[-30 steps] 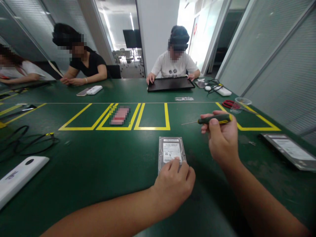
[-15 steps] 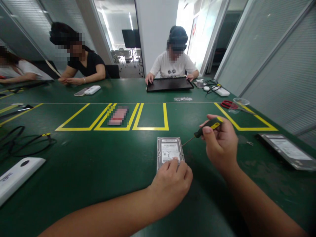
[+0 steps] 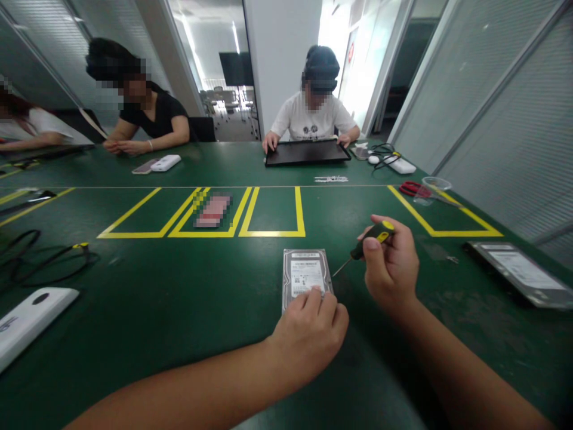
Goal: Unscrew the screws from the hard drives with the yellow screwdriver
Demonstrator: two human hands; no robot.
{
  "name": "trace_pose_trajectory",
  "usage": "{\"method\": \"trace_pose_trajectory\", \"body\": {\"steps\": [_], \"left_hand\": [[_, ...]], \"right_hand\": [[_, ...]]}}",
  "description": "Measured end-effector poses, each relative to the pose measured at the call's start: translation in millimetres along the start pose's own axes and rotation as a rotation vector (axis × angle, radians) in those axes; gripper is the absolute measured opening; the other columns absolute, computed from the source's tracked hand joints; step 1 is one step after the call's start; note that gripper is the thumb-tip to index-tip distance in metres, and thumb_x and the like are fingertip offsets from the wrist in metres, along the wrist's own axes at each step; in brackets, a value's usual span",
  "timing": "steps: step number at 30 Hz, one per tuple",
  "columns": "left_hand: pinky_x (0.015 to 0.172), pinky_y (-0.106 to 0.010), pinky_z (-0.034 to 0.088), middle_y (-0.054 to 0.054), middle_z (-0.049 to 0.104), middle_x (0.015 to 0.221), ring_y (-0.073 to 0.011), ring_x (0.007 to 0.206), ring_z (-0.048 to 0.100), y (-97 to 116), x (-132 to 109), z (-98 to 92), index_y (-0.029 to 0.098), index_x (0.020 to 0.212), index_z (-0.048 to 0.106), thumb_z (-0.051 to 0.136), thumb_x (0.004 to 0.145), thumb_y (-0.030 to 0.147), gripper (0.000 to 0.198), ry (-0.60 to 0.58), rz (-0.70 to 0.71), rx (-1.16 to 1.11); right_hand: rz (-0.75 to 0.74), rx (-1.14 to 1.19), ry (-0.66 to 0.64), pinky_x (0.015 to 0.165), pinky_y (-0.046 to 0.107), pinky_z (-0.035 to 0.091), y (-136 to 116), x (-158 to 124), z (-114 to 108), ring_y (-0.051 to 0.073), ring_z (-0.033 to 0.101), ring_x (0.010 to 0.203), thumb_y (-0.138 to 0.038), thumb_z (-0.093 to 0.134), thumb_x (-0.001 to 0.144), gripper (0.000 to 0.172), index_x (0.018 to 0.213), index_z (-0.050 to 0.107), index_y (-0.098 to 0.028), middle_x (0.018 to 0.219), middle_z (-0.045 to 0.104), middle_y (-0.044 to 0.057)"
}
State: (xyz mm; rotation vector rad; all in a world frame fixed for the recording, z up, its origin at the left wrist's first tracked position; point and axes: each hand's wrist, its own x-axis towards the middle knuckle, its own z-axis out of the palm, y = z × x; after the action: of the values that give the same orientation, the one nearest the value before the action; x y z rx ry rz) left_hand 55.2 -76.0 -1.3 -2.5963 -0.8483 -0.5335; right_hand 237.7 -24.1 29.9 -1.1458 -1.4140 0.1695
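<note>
A silver hard drive [image 3: 305, 272] with a white label lies on the green table in front of me. My left hand [image 3: 311, 328] is closed over its near end, fingers bent onto the top and right edge, hiding that part. In my right hand [image 3: 391, 260] is a screwdriver [image 3: 371, 240] with a dark green and yellow handle. Its thin shaft slants down to the left, the tip at the drive's right side; whether it touches cannot be made out.
Right of my hand lie a larger drive in a dark frame [image 3: 521, 272], small metal bits [image 3: 452, 259], red-handled scissors [image 3: 409, 189] and a clear plastic cup [image 3: 436, 184]. On the left are a white power bank [image 3: 36, 322] and black cable [image 3: 54, 269]. Opposite, a person holds a black panel [image 3: 308, 153].
My right hand and the screwdriver have shifted slightly down and left, bringing the tip lower along the drive's right side. My left hand stays on the drive.
</note>
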Motion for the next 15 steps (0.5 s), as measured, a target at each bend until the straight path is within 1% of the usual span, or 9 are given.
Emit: {"method": "trace_pose_trajectory", "body": {"steps": [3,7,12,15], "left_hand": [[0.068,-0.036,0.055,-0.008,0.062,0.092,-0.0277,0.096,0.065,0.5,-0.3,-0.2,0.015,0.104,0.063,0.05,0.099,0.022,0.015,0.01,-0.002,0.016],[0.065,-0.035,0.055,-0.008,0.062,0.089,-0.0272,0.093,0.066,1.2,0.7,-2.3,0.015,0.101,0.062,0.051,0.098,0.021,0.013,0.014,-0.006,0.029],[0.061,-0.033,0.053,-0.007,0.061,0.086,-0.0265,0.088,0.066,0.7,1.8,-3.3,0.015,0.1,0.061,0.052,0.096,0.021,0.011,0.012,-0.003,0.041],[0.061,-0.033,0.054,-0.007,0.061,0.086,-0.0266,0.087,0.066,0.4,1.9,-2.7,0.015,0.1,0.061,0.053,0.096,0.021,0.01,0.013,-0.002,0.045]], "right_hand": [[-0.023,-0.036,-0.004,0.072,0.034,0.056,0.9,-0.9,-0.2,0.017,0.063,0.08,-0.041,0.054,0.096,0.039,0.131,0.05,-0.023,0.102,0.063,0.006],[-0.016,-0.036,0.008,0.068,0.032,0.054,-0.8,-0.6,-0.9,0.016,0.062,0.076,-0.04,0.053,0.096,0.039,0.131,0.05,-0.023,0.101,0.063,0.006],[0.014,-0.028,0.013,0.06,0.029,0.05,-5.3,1.5,-1.9,0.014,0.058,0.068,-0.041,0.052,0.097,0.037,0.129,0.052,-0.022,0.093,0.063,0.003],[0.02,-0.03,-0.002,0.061,0.029,0.052,-5.7,2.0,-2.0,0.014,0.06,0.068,-0.042,0.053,0.097,0.038,0.13,0.052,-0.023,0.093,0.064,0.004]]}}
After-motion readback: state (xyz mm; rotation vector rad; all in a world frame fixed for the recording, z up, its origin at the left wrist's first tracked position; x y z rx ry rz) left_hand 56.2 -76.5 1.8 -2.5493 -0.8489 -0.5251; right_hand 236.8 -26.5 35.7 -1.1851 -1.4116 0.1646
